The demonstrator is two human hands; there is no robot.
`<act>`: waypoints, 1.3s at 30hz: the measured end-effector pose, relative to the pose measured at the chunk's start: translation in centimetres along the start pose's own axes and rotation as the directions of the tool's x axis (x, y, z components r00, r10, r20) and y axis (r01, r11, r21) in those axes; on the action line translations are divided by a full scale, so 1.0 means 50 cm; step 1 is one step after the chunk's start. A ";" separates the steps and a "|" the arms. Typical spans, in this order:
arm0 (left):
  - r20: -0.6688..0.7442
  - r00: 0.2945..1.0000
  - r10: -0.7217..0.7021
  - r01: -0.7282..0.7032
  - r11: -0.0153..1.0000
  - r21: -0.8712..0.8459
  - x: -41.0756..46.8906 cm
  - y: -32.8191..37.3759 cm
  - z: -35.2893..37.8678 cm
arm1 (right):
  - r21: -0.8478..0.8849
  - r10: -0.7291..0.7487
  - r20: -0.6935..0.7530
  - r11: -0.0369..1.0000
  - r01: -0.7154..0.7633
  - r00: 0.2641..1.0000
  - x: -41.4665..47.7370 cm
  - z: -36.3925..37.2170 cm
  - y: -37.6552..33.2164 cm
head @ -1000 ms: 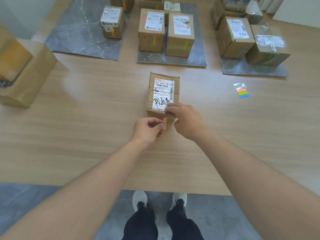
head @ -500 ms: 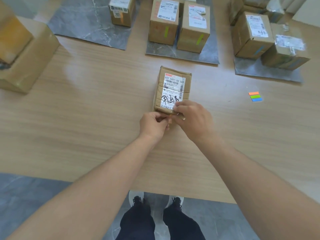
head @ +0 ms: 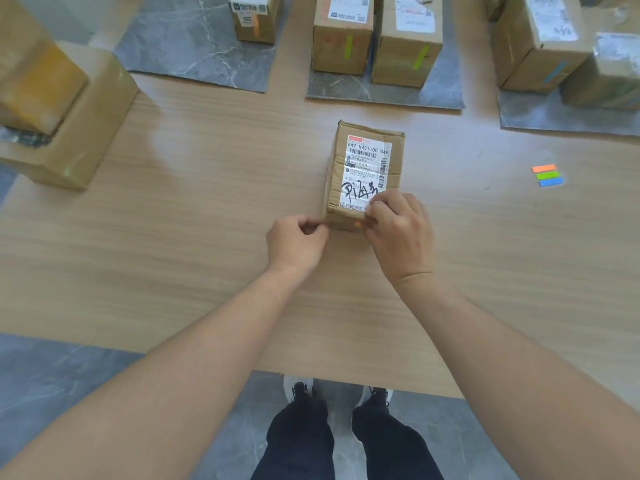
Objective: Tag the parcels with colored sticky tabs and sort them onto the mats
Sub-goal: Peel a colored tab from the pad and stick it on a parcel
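Observation:
A small cardboard parcel (head: 365, 168) with a white shipping label lies on the wooden table (head: 173, 237) in front of me. An orange sticky tab (head: 357, 223) shows on its near side face. My right hand (head: 398, 230) rests on the parcel's near right corner, fingers pressing at the tab. My left hand (head: 298, 242) is curled shut just left of that near face, touching the parcel's corner; nothing shows in it. The pad of orange, green and blue tabs (head: 547, 175) lies to the right.
Three grey mats lie at the back: the left mat (head: 194, 50) with an orange-tagged box (head: 254, 17), the middle mat (head: 381, 93) with two green-tagged boxes, the right mat (head: 554, 116) with blue-tagged boxes. Stacked cartons (head: 62, 109) stand at the left.
The orange tab went from my left fingers onto the parcel's near face. My left hand has drawn slightly left, and my right hand has slid down over the tab.

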State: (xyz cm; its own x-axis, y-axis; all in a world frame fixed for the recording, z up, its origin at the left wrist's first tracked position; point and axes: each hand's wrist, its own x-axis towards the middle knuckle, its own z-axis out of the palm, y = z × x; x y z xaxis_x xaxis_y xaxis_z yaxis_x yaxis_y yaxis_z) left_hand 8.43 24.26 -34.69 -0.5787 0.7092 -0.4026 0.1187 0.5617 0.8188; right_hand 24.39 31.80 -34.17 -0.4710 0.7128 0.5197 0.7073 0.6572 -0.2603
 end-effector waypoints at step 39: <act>-0.001 0.950 0.311 -0.281 0.858 -0.429 -0.382 0.655 -0.362 | 0.771 0.413 0.245 0.465 -0.434 0.877 0.353 -0.628 -0.277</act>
State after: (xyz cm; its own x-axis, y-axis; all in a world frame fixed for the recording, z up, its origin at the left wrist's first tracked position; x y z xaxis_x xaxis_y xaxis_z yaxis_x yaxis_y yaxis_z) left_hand 8.77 21.39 7.25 -0.5135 0.8485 -0.1276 -0.0816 0.0998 0.9917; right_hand 22.85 27.57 4.16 -0.2499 0.9567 0.1494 0.1268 0.1853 -0.9745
